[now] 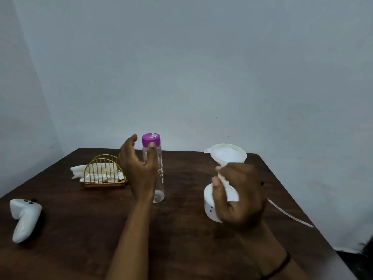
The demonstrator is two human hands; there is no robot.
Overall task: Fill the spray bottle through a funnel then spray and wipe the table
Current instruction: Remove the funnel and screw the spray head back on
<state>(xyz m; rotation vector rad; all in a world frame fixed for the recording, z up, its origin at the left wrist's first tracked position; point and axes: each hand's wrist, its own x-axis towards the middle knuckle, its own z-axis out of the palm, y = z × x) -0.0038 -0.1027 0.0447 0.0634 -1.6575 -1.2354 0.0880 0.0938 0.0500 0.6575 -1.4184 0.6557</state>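
**A:** Where does the clear bottle (156, 172) with the purple cap (151, 139) stand?

**B:** Upright on the dark wooden table (181, 229), toward the far edge, cap on. Take it as the landmark. The left hand (139, 168) is right at it, on its left and partly in front: fingers spread and only gently curved, thumb up by the neck just under the cap. Whether the palm touches the plastic cannot be told, and the fingers are not wrapped round it.

**A:** And the other hand?

**B:** The right hand (238, 197) is well to the right of the bottle and nearer the person. Its thumb and fingers are curled round the narrow stem of a white funnel (227, 156), which sits wide mouth up in that grip. Just below and behind the hand is the white spray bottle (210, 205) (only its rounded body, with a few dark dots, shows past the fingers). The funnel's tip is hidden by the hand, so whether it sits in the bottle's mouth cannot be told.

**A:** Anything else?

**B:** Just left of the clear bottle, a gold wire holder (104, 171) with white cloths (80, 170) in it. Far to the left and nearer, a white controller (24, 218). Far right, beyond the right hand, a thin white tube (290, 216) lies on the table near its edge.
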